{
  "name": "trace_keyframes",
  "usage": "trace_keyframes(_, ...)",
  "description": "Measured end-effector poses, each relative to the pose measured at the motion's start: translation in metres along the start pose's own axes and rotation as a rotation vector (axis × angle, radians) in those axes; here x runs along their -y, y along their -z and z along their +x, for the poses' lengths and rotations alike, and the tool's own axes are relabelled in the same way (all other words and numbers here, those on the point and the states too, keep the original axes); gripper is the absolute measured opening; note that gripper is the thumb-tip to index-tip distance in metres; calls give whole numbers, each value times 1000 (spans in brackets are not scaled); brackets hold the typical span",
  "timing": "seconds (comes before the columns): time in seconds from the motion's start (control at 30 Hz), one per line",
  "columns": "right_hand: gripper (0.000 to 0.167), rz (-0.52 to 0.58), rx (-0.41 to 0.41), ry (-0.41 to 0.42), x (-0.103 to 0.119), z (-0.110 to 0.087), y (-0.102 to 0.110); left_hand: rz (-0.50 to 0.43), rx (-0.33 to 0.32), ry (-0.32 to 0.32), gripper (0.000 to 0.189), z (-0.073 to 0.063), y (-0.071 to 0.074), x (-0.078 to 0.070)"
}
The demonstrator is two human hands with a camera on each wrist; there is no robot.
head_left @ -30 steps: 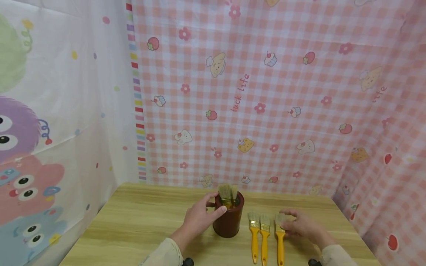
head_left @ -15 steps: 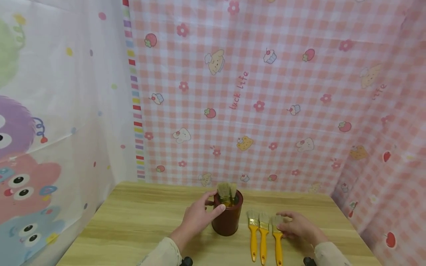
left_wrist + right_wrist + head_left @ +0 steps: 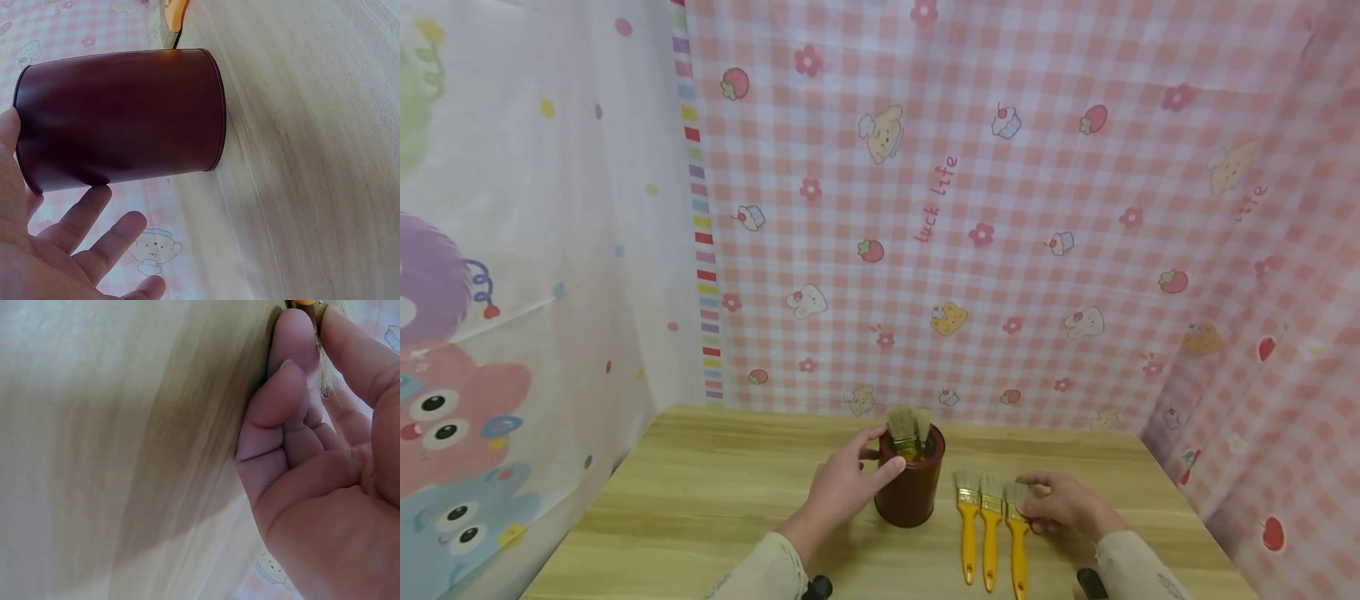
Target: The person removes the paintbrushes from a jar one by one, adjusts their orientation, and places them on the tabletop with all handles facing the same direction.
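Note:
A dark red-brown cylindrical brush pot (image 3: 908,497) stands upright on the table in the head view. Two bristle-up paintbrushes (image 3: 902,427) lean inside it, their handles mostly hidden. My left hand (image 3: 842,490) holds the pot at its rim, thumb on the near side; in the left wrist view one fingertip meets the pot's smooth wall (image 3: 119,119) while other fingers spread away. Right of the pot, three yellow-handled paintbrushes lie side by side, bristles pointing away. My right hand (image 3: 1060,502) pinches the rightmost paintbrush (image 3: 1018,546) near its metal band, beside the middle paintbrush (image 3: 991,533).
The wood-grain table (image 3: 722,475) runs back to a pink checked cloth (image 3: 850,333). White printed cloth (image 3: 647,250) hangs on the left, and more patterned cloth (image 3: 1285,400) borders the right side.
My right hand has slid the rightmost paintbrush left, narrowing the gap to the middle one. The left hand keeps its hold on the pot. The head view has shifted slightly.

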State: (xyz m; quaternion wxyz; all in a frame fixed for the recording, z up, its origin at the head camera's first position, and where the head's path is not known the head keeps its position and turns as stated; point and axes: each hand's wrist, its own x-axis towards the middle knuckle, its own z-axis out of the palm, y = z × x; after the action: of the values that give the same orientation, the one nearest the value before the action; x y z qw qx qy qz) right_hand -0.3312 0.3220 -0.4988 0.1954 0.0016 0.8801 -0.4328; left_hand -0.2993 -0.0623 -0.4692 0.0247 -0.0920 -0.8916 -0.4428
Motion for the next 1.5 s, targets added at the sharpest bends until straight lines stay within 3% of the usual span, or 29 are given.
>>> trace_keyframes(0.47,65,14,-17,-51,-1,2,0,-17,-10,11,69,0,-3,3)
trace_keyframes(0.6,62,-34,-32,-55,6,2,-1,-28,-7,24,69,0,-1,2)
trace_keyframes(1.0,63,-23,-18,-17,4,-2,-6,-21,19,18,71,1,2,-1)
trace_keyframes(1.2,61,-73,-13,0,6,-3,-6,-45,47,6,77,2,5,-4)
trace_keyframes(1.5,64,-48,22,46,0,-2,-1,-47,14,-13,74,3,-1,-3)
